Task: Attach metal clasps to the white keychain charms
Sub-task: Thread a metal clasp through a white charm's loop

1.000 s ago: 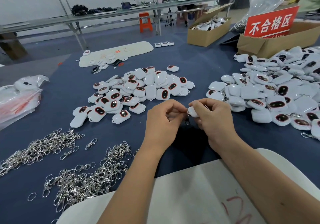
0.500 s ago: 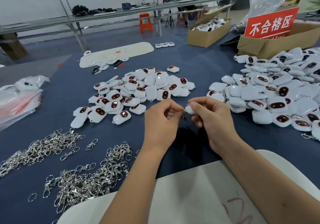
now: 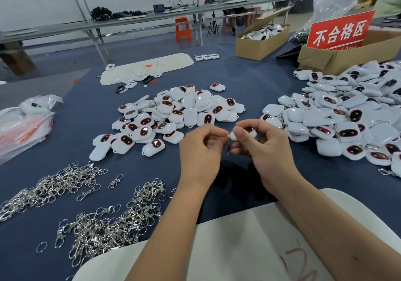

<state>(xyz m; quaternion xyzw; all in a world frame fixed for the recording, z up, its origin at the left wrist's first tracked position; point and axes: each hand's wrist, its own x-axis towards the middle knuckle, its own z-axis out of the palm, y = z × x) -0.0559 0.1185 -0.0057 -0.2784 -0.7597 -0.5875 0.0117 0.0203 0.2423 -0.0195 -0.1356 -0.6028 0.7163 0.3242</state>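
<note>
**Charm and clasp held together above the blue table**

A red sign with white characters reading 不合格区 stands in an open brown cardboard box at the far right; smaller white print beneath it is partly hidden by the box edge. Faint red marks show on the long white foam board across the table and on the white board at the near edge, none readable.

The dark blue felt table shows a bare strip between the middle heap of white rounded plastic charms with red-rimmed dark windows and the larger heap of the same charms at right. Two tangles of silver metal clasps with rings lie at the near left.

Both hands are raised above the table, forearms crossing the near board. The right hand pinches one white charm between thumb and fingers, other fingers curled. The left hand, fingers curled, pinches at the charm's end, where a small silver clasp hangs between the two hands; its grip on the clasp is partly hidden
</note>
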